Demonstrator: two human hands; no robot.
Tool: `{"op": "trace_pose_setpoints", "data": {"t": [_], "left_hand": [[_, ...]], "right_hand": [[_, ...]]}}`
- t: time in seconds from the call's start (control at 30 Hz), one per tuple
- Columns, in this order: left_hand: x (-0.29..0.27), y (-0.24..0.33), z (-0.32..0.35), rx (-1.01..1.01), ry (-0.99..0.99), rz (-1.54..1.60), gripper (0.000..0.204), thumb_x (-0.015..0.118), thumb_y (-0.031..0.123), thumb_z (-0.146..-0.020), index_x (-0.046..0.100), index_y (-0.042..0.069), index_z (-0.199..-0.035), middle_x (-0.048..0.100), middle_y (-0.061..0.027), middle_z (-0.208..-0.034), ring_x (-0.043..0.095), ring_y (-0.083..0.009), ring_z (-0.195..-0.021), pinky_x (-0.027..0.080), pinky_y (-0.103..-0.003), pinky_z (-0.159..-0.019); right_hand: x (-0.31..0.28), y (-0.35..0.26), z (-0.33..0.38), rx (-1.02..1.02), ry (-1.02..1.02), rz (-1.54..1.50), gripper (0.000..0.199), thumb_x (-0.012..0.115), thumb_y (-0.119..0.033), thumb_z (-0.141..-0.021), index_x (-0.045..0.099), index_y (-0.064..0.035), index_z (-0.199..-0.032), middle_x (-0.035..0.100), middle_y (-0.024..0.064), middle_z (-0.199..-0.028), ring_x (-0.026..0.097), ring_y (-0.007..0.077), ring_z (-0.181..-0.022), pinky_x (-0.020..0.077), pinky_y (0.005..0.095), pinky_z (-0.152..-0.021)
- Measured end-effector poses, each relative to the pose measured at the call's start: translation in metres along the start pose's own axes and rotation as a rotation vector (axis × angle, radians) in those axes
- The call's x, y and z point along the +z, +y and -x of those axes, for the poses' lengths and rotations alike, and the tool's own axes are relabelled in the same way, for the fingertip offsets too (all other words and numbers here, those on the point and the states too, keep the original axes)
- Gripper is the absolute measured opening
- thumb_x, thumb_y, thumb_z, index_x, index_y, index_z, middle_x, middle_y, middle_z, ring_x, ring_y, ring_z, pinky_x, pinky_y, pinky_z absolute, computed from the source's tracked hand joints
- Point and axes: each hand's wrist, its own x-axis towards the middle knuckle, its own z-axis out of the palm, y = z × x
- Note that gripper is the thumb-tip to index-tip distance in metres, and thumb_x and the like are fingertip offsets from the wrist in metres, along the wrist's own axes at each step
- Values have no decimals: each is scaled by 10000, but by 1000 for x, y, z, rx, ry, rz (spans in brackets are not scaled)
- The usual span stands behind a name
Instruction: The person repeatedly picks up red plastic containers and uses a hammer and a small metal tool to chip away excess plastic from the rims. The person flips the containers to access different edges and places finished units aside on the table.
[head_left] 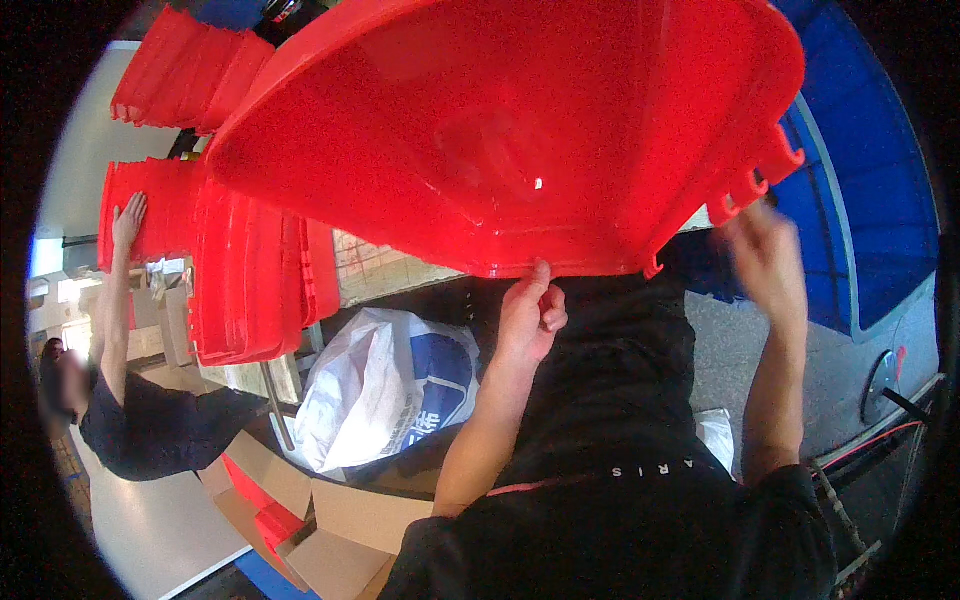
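A large, glossy red plastic shell [500,130], hollow and curved with small hook-like tabs along its right edge, fills the upper middle of the head view. My left hand [533,312] pinches its near lower edge, thumb on the inner side and fingers curled beneath. Beside the tabs on the right edge is my right hand [765,255]. Motion blurs it, and its fingers are partly hidden, so whether it grips the shell cannot be made out.
Stacked red plastic pieces [245,270] stand at the left, where a co-worker's hand [130,218] rests on another stack. Below them are a white sack [365,385] and an open cardboard box [350,515] near red pieces. A big blue bin [880,180] stands at the right.
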Motion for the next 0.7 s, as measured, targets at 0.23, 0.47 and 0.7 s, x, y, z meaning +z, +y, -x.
{"op": "trace_pose_setpoints", "data": {"t": [0.23, 0.47, 0.7], "left_hand": [[8, 3, 0, -15, -20, 162, 128, 593, 241, -1010, 560, 125, -971, 505, -3, -729, 357, -78, -520, 254, -233, -457], [2, 9, 1, -76, -41, 203, 113, 568, 196, -1007, 561, 84, -1009, 514, -21, -785, 366, -84, -537, 278, -227, -460], [2, 3, 2, -39, 110, 257, 88, 495, 102, -996, 566, 70, -1037, 523, -48, -828, 383, -90, -547, 293, -233, -463]], "right_hand": [[-2, -8, -13, -466, -96, -440, 620, 702, -148, -871, 442, -15, -1417, 469, 231, -1463, 482, 362, -1343, 411, 409, -1087], [72, -2, -2, -605, 123, -68, 666, 780, -208, -826, 465, -41, -1388, 577, 248, -1261, 603, 376, -1146, 494, 440, -928], [28, 56, -101, -391, 310, 339, 516, 669, -193, -891, 514, -68, -1367, 568, 202, -1345, 537, 383, -1268, 469, 474, -1025]]}}
